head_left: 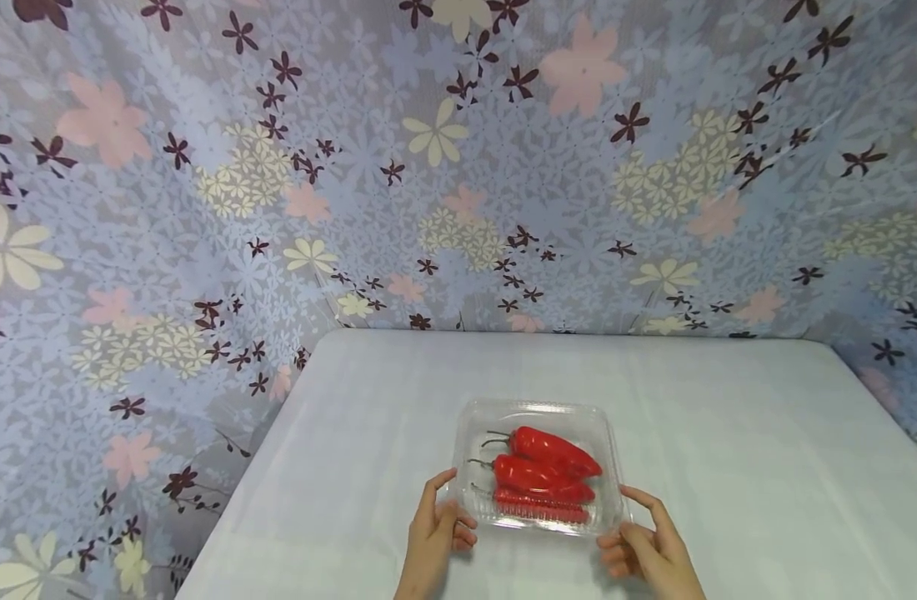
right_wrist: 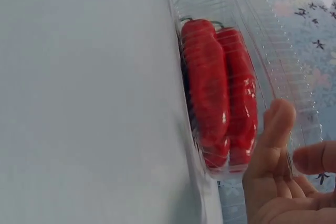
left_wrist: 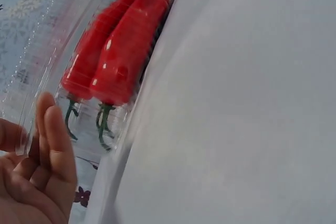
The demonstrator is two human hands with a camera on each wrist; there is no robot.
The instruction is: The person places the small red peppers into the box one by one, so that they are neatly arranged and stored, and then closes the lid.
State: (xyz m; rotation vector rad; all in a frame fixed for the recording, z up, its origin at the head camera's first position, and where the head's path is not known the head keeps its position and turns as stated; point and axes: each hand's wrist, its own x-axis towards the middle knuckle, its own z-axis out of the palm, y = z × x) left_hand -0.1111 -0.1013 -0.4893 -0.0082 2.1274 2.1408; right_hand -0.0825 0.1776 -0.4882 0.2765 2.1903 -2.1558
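Note:
A clear plastic clamshell container (head_left: 589, 419) sits near the front of the table, with several red peppers (head_left: 537, 475) lying inside it. Their thin green stems (left_wrist: 105, 124) point to the left side. At the container's near left corner, my left hand (head_left: 432, 533) pinches the rim between thumb and fingers. My right hand (head_left: 653, 546) holds the same rim at the near right corner, its thumb and fingers on either side of the plastic edge. Through the ribbed wall, the peppers (right_wrist: 210, 87) show in both wrist views. The lid looks closed over them.
A white cloth covers the table (head_left: 729, 433), whose far edge meets a hanging floral fabric (head_left: 458, 167). The same floral fabric drops along the left and right sides.

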